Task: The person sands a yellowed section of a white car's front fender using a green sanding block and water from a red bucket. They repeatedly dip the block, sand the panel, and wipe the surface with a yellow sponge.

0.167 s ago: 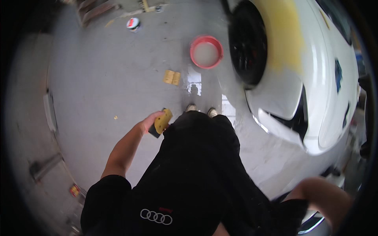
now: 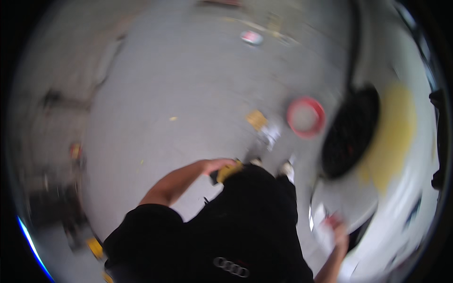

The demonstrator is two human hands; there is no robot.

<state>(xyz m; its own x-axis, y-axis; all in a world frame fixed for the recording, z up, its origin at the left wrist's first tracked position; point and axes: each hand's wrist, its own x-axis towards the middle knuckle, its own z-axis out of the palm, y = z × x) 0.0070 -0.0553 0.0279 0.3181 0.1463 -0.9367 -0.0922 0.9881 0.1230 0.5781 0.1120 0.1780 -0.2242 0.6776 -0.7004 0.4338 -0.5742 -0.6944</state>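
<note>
My left hand (image 2: 219, 164) is closed around a sanding block (image 2: 228, 172), dark on one side with yellow abrasive paper on the other, beside my left thigh. My right hand (image 2: 336, 225) is out to the right, in front of the white car's bumper (image 2: 325, 238). Motion smears its fingers, and whether it touches the car I cannot tell. Behind it, the car's front fender carries a yellow-tan patch (image 2: 394, 134) above the black wheel (image 2: 351, 132).
A red basin (image 2: 288, 118) of cloudy liquid stands on the grey floor, left of the wheel. Near it lies a tan folded sheet (image 2: 256, 120) beside a shiny wet patch (image 2: 270, 136). A white-and-red tub (image 2: 251, 37) stands farther off. Dark equipment (image 2: 54, 207) lines the left.
The view has turned, so the car and basin sit lower and farther right. My right hand has come into sight by the bumper. My left hand still grips the sanding block.
</note>
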